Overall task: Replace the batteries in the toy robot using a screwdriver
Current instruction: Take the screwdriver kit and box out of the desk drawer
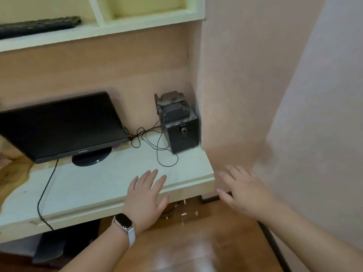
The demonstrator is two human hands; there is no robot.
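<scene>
Left hand [146,195]: open, flat, empty, over near desk [88,185] edge. Right hand [243,191]: open, empty. Toy, screwdriver unseen; best located first.

Pale desk [110,185], seemingly pinkish walls [245,75]

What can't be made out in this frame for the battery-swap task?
- Toy robot, screwdriver, batteries: none visible in the head view.
- Keyboard: blurred, cut off by the left edge.
- Under the desk: hidden by its top.
- Left hand and right hand: open and empty; motion-blurred.
</scene>
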